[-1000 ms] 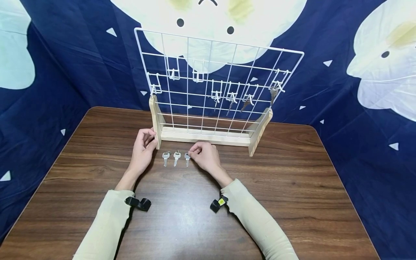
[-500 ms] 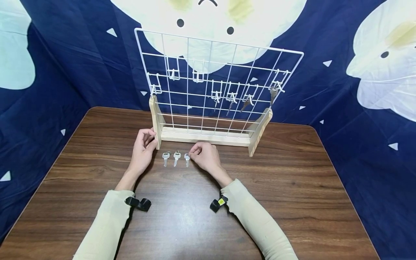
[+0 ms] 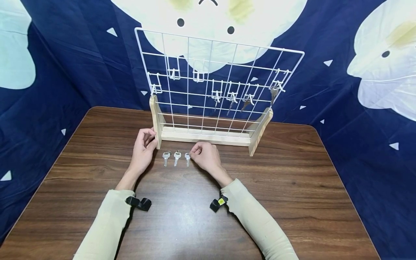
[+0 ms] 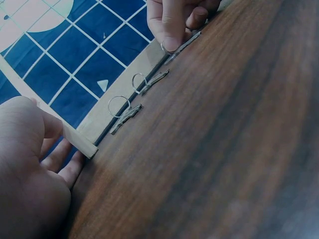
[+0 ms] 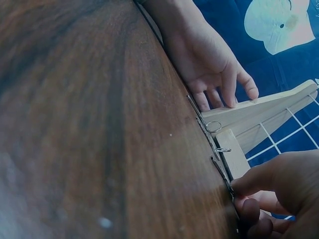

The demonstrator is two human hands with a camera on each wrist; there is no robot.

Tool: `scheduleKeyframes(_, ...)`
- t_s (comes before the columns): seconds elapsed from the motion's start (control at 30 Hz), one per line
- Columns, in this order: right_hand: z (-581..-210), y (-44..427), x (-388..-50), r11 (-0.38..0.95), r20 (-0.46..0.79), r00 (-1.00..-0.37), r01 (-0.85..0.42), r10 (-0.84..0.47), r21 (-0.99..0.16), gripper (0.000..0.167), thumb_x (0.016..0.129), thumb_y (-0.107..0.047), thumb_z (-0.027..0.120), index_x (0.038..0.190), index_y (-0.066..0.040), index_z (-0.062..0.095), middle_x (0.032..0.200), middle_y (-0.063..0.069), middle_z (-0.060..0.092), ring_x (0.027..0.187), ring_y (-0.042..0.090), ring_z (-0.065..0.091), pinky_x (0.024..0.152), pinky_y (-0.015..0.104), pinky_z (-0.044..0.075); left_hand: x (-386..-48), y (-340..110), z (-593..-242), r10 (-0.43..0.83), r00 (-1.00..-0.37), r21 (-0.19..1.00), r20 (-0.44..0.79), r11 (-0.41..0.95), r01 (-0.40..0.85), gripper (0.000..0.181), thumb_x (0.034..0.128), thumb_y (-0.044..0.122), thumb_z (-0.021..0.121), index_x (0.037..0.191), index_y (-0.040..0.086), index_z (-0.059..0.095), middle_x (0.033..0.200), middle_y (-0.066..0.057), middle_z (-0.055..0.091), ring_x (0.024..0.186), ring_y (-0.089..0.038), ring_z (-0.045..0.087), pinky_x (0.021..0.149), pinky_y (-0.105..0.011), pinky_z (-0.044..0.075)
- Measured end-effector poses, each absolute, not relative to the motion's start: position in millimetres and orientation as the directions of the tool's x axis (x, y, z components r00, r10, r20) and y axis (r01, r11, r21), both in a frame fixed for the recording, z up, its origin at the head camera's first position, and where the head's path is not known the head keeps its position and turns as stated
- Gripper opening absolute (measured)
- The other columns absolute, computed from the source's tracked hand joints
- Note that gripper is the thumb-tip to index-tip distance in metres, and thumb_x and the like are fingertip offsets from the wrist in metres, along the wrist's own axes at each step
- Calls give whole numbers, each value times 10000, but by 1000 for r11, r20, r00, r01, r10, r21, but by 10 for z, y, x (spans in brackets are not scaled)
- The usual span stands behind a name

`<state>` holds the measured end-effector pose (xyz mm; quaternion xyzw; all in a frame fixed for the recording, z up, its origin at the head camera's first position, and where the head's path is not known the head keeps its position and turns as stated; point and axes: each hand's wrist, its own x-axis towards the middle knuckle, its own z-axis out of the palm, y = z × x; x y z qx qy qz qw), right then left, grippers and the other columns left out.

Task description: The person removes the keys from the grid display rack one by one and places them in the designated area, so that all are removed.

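My left hand (image 3: 142,151) holds the left wooden leg (image 3: 157,124) of a rack with a white wire grid (image 3: 201,124). In the left wrist view, the thumb side lies across that leg (image 4: 79,142). My right hand (image 3: 205,155) pinches the rightmost of three silver keys at its ring end; that key (image 3: 187,160) lies on the table. Beside it lie the middle key (image 3: 176,159) and the left key (image 3: 165,159), both with thin rings. In the right wrist view, my right fingertips (image 5: 241,186) meet the key's end, and part of the grip is hidden.
Several white hooks hang on the grid, among them an upper-left hook (image 3: 173,74). Keys hang from hooks on the right side, one key (image 3: 274,94) at the far right. The rack stands on a brown wooden table (image 3: 276,195), with a blue patterned cloth (image 3: 81,54) behind.
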<state>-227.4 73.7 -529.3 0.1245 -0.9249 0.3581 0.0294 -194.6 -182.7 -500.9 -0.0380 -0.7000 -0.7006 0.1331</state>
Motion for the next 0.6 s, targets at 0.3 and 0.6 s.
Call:
scheduleKeyframes(0.3,-5295,754,-2284,681,135,-964,-259,-231,-685,104,896,-256,872,845,-283,785,675,-219,666,642,21,630,663,273,526,-1949,-1827,-5004,-133,-963,972,234,9,235,227,1075,-174,475,1280,-176,378,1569,-266,506,1392,-59,515,1294,-361,407)
scheduleKeyframes(0.6,-5260,770,-2290,659,107,-953,-273,-282,-701,149,868,-256,918,978,-236,820,691,-213,673,640,6,623,706,251,541,-1945,-1830,-5000,-130,-964,973,230,10,231,228,1075,-177,470,1283,-172,378,1574,-268,505,1377,-66,521,1294,-362,406)
